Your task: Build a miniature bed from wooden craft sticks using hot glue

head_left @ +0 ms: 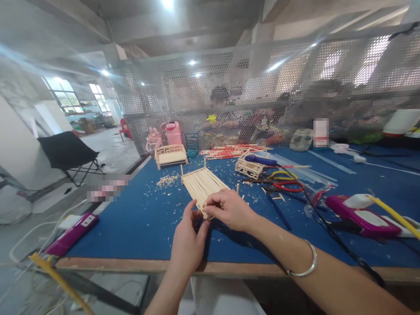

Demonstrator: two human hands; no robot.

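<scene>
A small platform of pale wooden sticks (202,181), laid side by side with short posts at its far corners, slants over the blue table top. My left hand (190,234) grips its near corner between thumb and fingers. Fingers of my right hand (231,210) are pinched together at that same near end. Short stick ends show by those fingertips; whether they are a separate piece I cannot tell. Behind it stands a miniature wooden bench (171,155) with a lattice back. Another stick model (250,166) lies partly under a blue-handled corded tool (261,160).
Red-tipped sticks (226,152) lie at the back, with clear rods (302,168) to the right. Red-handled pliers (288,187) and a blue stick-like tool (278,211) are beside my right arm. Wood scraps (168,180) dot the table. Purple power strips (364,216) and cords occupy the right.
</scene>
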